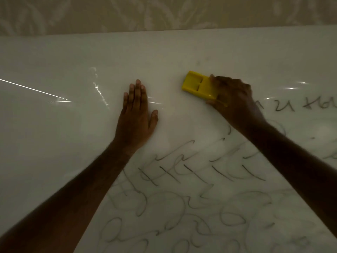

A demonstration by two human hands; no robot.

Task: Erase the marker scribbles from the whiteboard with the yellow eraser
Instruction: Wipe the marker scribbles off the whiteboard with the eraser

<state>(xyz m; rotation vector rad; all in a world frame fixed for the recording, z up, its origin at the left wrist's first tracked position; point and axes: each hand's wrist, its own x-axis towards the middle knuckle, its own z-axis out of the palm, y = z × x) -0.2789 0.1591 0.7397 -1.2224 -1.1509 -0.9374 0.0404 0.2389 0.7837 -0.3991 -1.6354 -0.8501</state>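
A large whiteboard [73, 57] fills the view. Dark marker scribbles [182, 203] cover its lower middle and right, and more writing [310, 106] runs off the right edge. My right hand [235, 101] grips the yellow eraser [197, 84] by its near end, with the eraser lying against the board above the scribbles. My left hand [136, 115] lies flat on the board with straight fingers, left of the eraser, on an unmarked patch.
The board's top edge [164, 31] meets a pale patterned wall [164, 11] behind it. Bright light reflections streak the left part of the board [36, 90]. Both forearms cross the lower board.
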